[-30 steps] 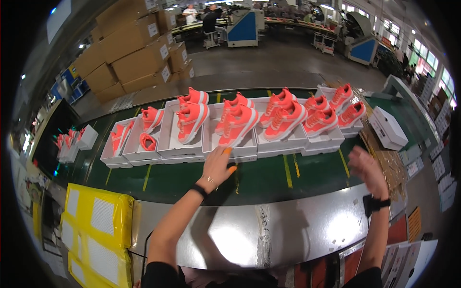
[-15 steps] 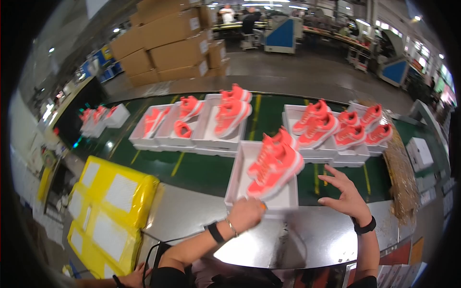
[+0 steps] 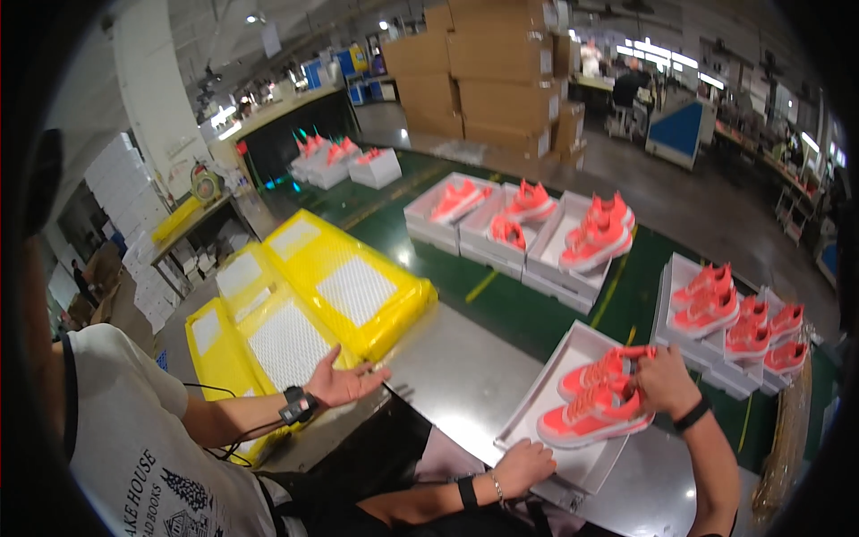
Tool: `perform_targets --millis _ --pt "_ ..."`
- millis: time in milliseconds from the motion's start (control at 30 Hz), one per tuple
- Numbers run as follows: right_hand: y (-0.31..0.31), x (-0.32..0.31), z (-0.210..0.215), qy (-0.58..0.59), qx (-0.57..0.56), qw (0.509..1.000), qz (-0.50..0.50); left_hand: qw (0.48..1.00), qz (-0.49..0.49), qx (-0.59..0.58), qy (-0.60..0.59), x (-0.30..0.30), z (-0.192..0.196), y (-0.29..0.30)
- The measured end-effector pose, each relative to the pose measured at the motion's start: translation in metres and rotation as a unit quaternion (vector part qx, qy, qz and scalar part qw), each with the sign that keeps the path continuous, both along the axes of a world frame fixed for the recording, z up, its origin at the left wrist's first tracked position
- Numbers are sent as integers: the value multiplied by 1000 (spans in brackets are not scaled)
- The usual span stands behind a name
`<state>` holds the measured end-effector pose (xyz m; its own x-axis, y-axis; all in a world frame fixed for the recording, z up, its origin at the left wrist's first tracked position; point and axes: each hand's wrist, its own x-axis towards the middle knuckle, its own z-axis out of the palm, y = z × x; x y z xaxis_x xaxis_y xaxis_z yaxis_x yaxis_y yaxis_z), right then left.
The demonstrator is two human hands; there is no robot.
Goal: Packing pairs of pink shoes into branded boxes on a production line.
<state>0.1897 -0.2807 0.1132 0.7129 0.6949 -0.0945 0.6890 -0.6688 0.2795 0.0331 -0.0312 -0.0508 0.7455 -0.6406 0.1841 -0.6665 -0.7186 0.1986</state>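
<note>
A white shoe box stands uncovered in front of me, partly on the steel tabletop. Two coral-pink sneakers with white soles sit in it, side by side. My right hand is closed at their heel end, fingers round the heel and collar of a sneaker; the hand hides which one it grips. At the box's near edge, my left hand has its fingers curled over the rim. To the left, a co-worker's hand hangs palm up with spread fingers, holding nothing I can see.
Yellow-wrapped packs lie at the left. Along the green conveyor belt stand more boxes with coral sneakers, others being at the right. Brown cartons are stacked behind. A co-worker in a white shirt stands close on my left.
The view has swung left, bringing the co-worker into sight. My right hand has gone from open beside the box to closed at the sneakers. The box sits closer to me.
</note>
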Motion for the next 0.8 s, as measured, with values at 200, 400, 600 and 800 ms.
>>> perform_targets --millis 200,400,600,800 --pt "-77 -125 -4 -176 324 921 -128 999 -44 17 5 -9 29 -10" --pt "-132 -220 -37 -201 198 895 -345 1000 -29 9 1 1 8 -15" --pt "-250 -313 -175 -76 185 737 -645 996 -21 -84 -37 10 40 -11" --pt "-93 -240 -61 -186 188 843 -469 997 -49 -61 3 26 29 -19"
